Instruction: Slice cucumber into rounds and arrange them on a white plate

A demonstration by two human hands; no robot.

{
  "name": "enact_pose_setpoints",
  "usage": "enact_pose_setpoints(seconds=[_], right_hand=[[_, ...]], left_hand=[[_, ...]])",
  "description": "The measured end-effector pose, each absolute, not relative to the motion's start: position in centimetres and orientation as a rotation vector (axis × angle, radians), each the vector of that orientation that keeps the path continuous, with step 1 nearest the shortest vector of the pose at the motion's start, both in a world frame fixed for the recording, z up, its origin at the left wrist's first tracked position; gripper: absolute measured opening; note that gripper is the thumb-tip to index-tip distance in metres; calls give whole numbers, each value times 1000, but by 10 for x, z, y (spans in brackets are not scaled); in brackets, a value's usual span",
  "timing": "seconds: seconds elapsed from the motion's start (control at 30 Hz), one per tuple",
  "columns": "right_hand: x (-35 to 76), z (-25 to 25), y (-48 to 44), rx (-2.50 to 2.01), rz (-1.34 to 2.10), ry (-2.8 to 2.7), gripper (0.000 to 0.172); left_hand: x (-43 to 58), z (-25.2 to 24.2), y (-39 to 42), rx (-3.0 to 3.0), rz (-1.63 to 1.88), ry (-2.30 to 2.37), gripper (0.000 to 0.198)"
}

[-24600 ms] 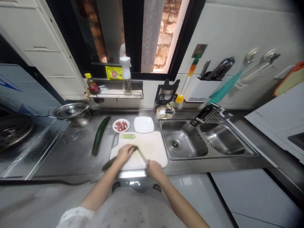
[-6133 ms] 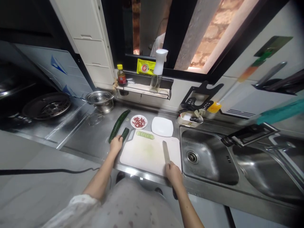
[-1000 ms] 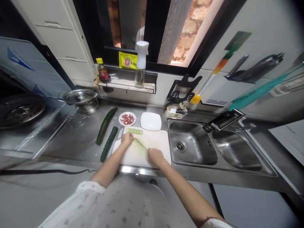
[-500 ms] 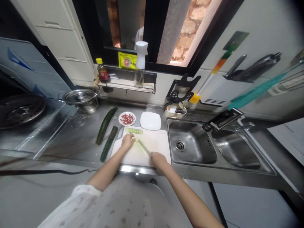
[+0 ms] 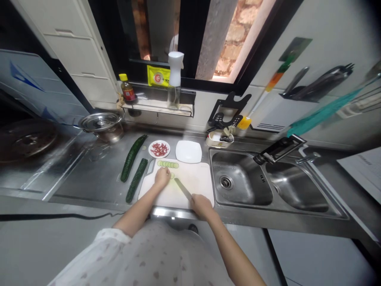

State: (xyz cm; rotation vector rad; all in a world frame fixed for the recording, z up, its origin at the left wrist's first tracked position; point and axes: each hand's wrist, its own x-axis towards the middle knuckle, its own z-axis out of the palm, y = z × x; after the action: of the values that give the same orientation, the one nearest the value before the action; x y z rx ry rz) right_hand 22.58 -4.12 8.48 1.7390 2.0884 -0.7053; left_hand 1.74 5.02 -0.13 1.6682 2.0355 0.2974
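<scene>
My right hand [image 5: 202, 205] is closed around the handle of a knife [image 5: 183, 188], whose blade points up and left over the white cutting board [image 5: 196, 178]. At the board's middle, my left hand [image 5: 162, 177] has its fingers curled together at the edge of a pale green cucumber slice [image 5: 172, 176]. The knife tip is a little apart from that slice. A row of several overlapping cucumber slices [image 5: 168, 164] lies along the board's far edge. Left of the board are two cucumbers, a shorter cut one [image 5: 136, 180] and a longer one [image 5: 133, 157].
Behind the board stand a small plate of chopped red bits [image 5: 160, 149] and a white square plate [image 5: 188, 151]. A double sink [image 5: 242, 178] is on the right, a lidded steel pot [image 5: 101, 125] at back left. A shelf [image 5: 157, 108] with bottles hangs below the window.
My left hand has shifted slightly right toward the cucumber slice. The knife has moved a little right and toward me, its tip now away from the slice.
</scene>
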Motion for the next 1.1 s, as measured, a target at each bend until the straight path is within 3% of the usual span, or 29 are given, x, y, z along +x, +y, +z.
enact_pose_setpoints(seconds=[0.37, 0.67, 1.1], right_hand=[[243, 85, -37, 1930, -798, 2026, 30], [245, 82, -36, 1971, -826, 1993, 29], [246, 79, -33, 2007, -830, 1949, 29]], left_hand=[[15, 4, 54, 1584, 260, 2049, 23], [21, 7, 57, 1573, 176, 2032, 9], [6, 5, 55, 1570, 351, 2126, 18]])
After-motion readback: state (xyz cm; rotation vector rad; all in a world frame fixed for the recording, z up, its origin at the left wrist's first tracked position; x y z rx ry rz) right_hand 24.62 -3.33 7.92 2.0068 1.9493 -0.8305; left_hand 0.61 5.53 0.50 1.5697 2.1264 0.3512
